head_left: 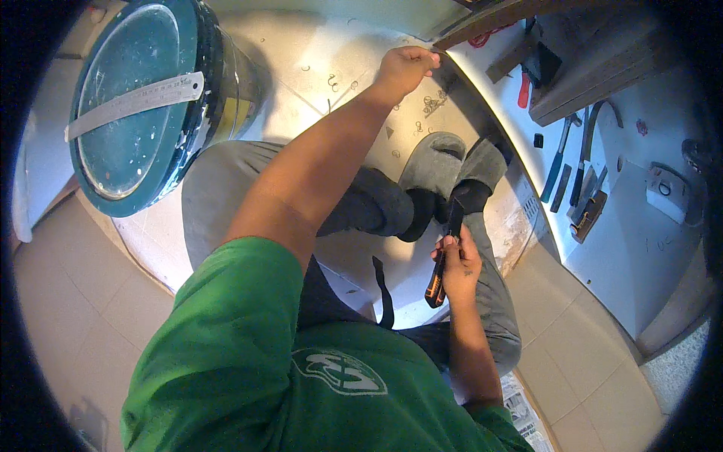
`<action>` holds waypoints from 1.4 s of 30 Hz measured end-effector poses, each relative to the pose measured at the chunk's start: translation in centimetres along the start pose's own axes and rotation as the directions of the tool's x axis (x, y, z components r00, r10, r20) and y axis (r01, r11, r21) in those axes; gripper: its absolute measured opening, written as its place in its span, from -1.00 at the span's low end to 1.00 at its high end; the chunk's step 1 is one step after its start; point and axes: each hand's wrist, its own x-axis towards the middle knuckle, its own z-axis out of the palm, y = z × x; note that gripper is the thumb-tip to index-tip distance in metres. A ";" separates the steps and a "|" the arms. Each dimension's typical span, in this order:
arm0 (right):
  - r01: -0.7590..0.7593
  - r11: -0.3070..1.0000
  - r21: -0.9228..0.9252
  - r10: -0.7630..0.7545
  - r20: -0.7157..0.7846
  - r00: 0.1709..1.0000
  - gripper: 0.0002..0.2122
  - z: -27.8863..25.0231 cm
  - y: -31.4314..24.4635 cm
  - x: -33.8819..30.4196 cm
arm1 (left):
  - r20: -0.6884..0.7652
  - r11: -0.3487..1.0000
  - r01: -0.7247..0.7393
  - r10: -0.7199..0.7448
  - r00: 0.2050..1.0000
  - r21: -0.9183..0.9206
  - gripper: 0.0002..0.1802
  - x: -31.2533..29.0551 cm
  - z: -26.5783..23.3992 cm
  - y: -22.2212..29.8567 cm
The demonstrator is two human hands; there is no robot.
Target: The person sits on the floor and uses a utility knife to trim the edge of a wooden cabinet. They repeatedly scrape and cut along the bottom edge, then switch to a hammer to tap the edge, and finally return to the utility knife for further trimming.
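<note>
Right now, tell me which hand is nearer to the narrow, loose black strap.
Right. The right hand is right of the strap, holding a black-and-orange utility knife; the left hand is far ahead of both.

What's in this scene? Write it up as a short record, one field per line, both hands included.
Left grip: fingers bent, near the far end of the white surface; whether it holds anything is unclear
Right grip: closed around a black-and-orange tool
Bucket lid: teal, spattered, with a metal ruler lying across it
Floor: small curled scraps scattered beyond the feet
Footwear: grey slippers
White surface, right: several hand tools, including a blue-handled one
</note>
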 end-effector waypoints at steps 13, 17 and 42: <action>-0.043 0.999 0.010 0.042 0.023 0.999 -0.63 -0.2 0.6 0.2 | -0.038 0.992 -0.097 0.094 0.995 -0.082 -0.74 0.9 0.1 -0.5; -0.040 0.999 -0.013 0.040 0.028 0.999 -0.63 0.0 0.4 0.2 | -0.010 0.995 -0.100 0.100 0.995 0.003 -0.72 1.3 -0.2 -0.3; -0.045 0.998 -0.052 0.046 0.023 0.999 -0.62 0.8 1.0 -0.1 | 0.018 0.997 -0.075 0.075 0.997 0.032 -0.72 2.6 -1.1 -0.8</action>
